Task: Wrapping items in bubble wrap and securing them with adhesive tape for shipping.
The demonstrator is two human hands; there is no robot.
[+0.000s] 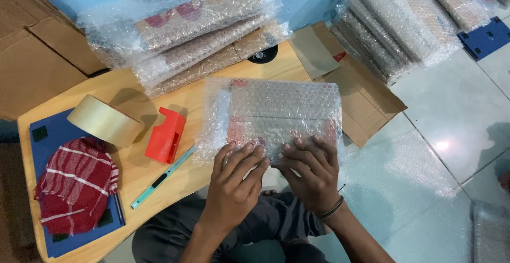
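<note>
Red checked cloth [77,188], tape roll [103,119] and red dispenser [166,134] to the left on the wooden board [133,88]. Parcel in bubble wrap [273,115] at the board's near edge, long axis lying left-right, flat. Left hand [234,180] and right hand [313,173] flat on its near edge, fingers spread, gripping nothing. Best pressed evenly, wrap kept taut.
</note>
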